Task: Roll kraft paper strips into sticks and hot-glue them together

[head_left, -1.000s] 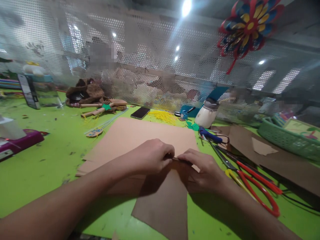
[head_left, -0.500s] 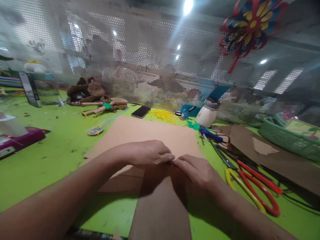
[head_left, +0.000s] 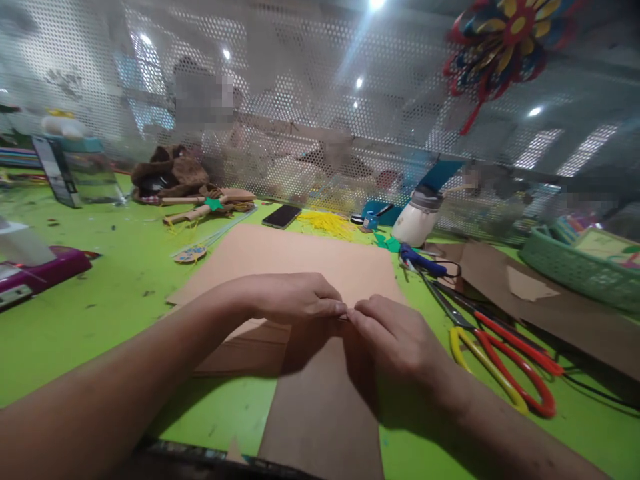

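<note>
A strip of brown paper [head_left: 325, 407] runs from the table's near edge up to my two hands, over a stack of lighter brown sheets [head_left: 300, 250]. My left hand [head_left: 300, 297] is closed, its fingertips pinching the strip's far end. Right beside it, my right hand [head_left: 393, 333] pinches the same end, and the fingertips of both hands nearly touch. The paper's edge between the fingers is mostly hidden. On the right lie scissors [head_left: 493, 360] with red and yellow handles and a glue gun [head_left: 423, 260] with a blue body.
Farther back on the green table [head_left: 120, 300] are a phone [head_left: 281, 216], yellow paper shreds [head_left: 327, 225] and a white bottle [head_left: 417, 217]. A green basket [head_left: 575, 267] and brown paper [head_left: 500, 280] lie right. A purple power strip [head_left: 55, 270] sits left; a perforated panel [head_left: 300, 100] stands behind.
The view has tilted down slightly, so the table's near edge shows more. My right hand's fingers have bunched a little closer; both hands stay on the strip's end.
</note>
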{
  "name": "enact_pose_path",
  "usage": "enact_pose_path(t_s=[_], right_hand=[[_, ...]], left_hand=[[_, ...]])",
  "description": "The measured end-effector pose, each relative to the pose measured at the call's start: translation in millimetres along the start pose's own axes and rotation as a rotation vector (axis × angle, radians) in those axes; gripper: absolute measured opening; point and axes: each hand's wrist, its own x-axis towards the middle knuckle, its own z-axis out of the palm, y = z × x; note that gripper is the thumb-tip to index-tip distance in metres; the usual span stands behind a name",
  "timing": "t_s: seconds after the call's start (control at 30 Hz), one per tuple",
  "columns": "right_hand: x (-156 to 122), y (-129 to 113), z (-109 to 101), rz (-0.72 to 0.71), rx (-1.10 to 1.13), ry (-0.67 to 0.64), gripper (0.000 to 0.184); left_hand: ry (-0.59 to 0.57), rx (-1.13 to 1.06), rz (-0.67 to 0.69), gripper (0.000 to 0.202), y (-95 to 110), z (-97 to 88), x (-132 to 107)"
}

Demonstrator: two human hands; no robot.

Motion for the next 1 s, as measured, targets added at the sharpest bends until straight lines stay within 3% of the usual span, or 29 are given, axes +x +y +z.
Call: enact_pose_path(t_s=[0.13,0.3,0.53,1.0], right_hand=[[2.2,-2.8,-0.7,0.080,-0.022,0.043,0.020],[4.7,-0.8,-3.0,0.059,-0.040,0.020,0.018],[7.7,-6.9,-14.2,0.117,0.113,0.066,0.012],[-0.9,6.7,8.1,0.099,0.136,0.129,0.012]], left_hand=[[0.032,-0.037,0.006,0.033,-1.3,1.6,1.0],[0.027,-0.067,0.003,0.032,-3.8,2.8,2.7],[0.039,-0.118,0.008,0.035,-8.0,4.4,3.9],[-0.008,-0.221,0.039,0.038,-13.5,5.2,5.0]])
